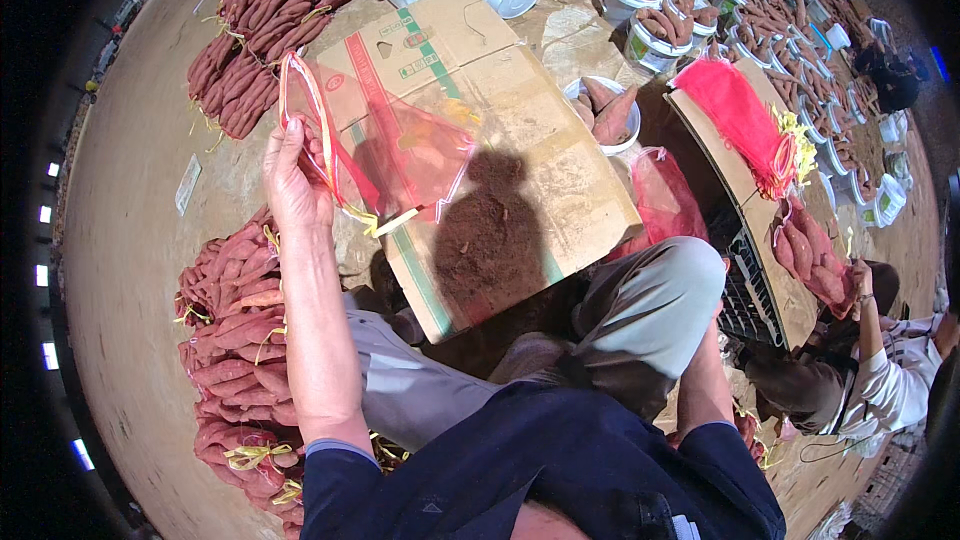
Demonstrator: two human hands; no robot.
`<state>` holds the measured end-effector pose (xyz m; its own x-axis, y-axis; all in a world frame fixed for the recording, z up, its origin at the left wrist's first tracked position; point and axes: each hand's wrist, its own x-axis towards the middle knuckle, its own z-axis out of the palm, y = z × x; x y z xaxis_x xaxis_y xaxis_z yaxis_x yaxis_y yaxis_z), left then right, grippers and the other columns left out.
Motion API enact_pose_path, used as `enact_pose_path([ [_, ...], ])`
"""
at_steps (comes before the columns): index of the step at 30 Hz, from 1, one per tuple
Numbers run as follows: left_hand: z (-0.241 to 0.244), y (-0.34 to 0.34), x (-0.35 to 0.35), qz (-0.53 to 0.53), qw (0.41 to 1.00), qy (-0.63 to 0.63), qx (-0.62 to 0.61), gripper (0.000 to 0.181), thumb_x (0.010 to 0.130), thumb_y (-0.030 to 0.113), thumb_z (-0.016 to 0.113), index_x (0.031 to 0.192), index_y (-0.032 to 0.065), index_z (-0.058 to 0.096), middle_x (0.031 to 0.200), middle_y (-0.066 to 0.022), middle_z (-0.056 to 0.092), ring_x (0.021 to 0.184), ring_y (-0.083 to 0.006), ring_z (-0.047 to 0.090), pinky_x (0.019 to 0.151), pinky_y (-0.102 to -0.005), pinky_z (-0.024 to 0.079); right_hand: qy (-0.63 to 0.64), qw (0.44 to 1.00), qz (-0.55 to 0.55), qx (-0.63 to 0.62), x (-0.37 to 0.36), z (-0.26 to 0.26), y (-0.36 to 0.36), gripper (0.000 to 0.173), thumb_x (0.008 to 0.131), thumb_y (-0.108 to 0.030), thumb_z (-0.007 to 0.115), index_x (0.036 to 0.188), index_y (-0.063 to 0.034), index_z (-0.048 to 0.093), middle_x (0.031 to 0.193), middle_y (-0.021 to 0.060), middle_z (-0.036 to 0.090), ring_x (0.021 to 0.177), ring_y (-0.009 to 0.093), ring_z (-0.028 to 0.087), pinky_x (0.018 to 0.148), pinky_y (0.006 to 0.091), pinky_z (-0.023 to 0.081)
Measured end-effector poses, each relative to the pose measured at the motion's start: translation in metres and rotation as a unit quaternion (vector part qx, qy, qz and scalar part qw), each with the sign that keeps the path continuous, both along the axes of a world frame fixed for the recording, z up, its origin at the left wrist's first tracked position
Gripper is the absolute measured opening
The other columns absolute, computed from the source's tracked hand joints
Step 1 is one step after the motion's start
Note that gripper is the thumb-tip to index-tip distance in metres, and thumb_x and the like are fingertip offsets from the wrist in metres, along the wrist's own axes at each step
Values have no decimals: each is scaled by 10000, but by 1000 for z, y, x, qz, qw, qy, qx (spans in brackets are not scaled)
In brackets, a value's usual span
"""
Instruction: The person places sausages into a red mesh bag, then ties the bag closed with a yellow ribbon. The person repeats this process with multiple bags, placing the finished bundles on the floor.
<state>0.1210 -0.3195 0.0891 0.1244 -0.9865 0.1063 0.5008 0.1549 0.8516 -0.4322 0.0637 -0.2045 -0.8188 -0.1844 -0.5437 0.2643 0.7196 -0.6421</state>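
My left hand pinches the rim of a red mesh bag with white edging and a yellow tie. The bag hangs limp with its mouth spread, over a flattened cardboard box. Loose soil lies on the cardboard under my shadow. My right forearm runs down beside my bent right knee, which hides the right hand. Beyond the cardboard, a white bucket holds several large sweet potatoes. Another red mesh bag lies between that bucket and my knee.
Bagged sweet potatoes are piled at left and far left. A stack of red mesh bags rests on cardboard over a black crate. At right, a co-worker's hand holds a filled bag. Filled buckets stand beyond.
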Motion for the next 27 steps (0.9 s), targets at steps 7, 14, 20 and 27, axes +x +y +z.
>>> enact_pose_path([
  [7, 5, 9, -6, -49, 999, 9, -1, 129, 954, 145, 699, 1003, 42, 639, 819, -16, 635, 674, -81, 576, 595, -203, 505, -19, 998, -37, 39, 32, -13, 35, 355, 1004, -260, 523, 1044, 61, 669, 959, 226, 714, 916, 326, 678, 821, 446, 496],
  [14, 9, 21, -11, -132, 991, 14, 27, 126, 940, 142, 718, 986, 53, 642, 837, -10, 643, 674, -71, 574, 619, -199, 487, 241, 961, -73, 114, 9, 20, 87, 363, 1000, -262, 527, 1063, 67, 668, 980, 243, 713, 944, 346, 682, 853, 453, 497],
  [20, 9, 41, -54, -190, 981, -31, 30, 166, 945, 129, 704, 1030, 28, 603, 735, -12, 606, 584, -71, 545, 550, -242, 503, 469, 812, 81, -339, 72, 253, -46, 310, 1027, -101, 539, 1295, 55, 559, 1257, 160, 615, 1169, 238, 587, 1055, 358, 426],
  [27, -33, 93, -96, -306, 913, -269, 23, 143, 874, 68, 767, 899, 82, 626, 763, 85, 556, 658, -6, 464, 599, -187, 378, -63, 868, 375, -320, 245, 315, -163, 550, 870, -239, 771, 1304, -21, 513, 1152, 152, 632, 1011, 224, 646, 853, 349, 533],
])
